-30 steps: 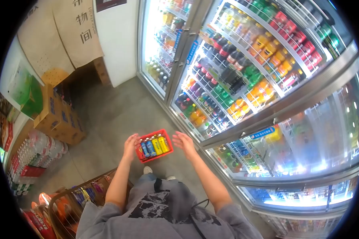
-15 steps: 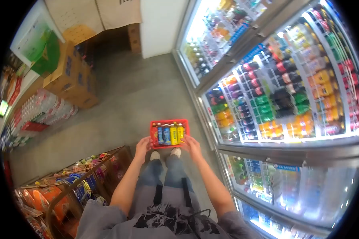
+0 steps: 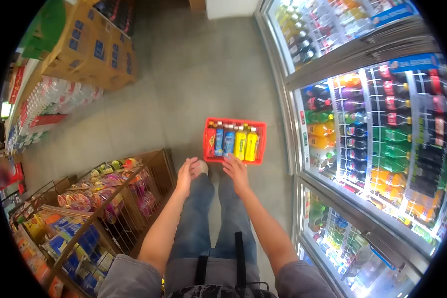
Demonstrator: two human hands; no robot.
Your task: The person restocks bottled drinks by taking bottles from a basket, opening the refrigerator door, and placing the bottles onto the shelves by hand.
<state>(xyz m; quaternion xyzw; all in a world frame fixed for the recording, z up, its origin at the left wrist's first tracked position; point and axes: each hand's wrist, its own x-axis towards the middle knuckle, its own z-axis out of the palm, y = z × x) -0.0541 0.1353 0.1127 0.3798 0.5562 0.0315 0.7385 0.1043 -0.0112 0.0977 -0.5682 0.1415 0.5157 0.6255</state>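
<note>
A red plastic basket sits on the floor in front of my feet. Several drink bottles lie in it side by side: a red bottle, blue bottles and yellow bottles with light caps. My left hand is empty, its fingers stretched out, to the lower left of the basket and apart from it. Near the basket's front edge, my right hand has loosely bent, spread fingers. Its fingertips overlap the rim in view; whether they touch it I cannot tell.
Lit glass-door drink fridges line the right side. At lower left stands a wire rack of packaged snacks. Cardboard boxes and packs of bottled water are stacked at upper left. Grey floor runs between them.
The basket appears larger and farther up and right in view. My hands, earlier at its two sides, are now below it and nearer each other. The whole view has shifted.
</note>
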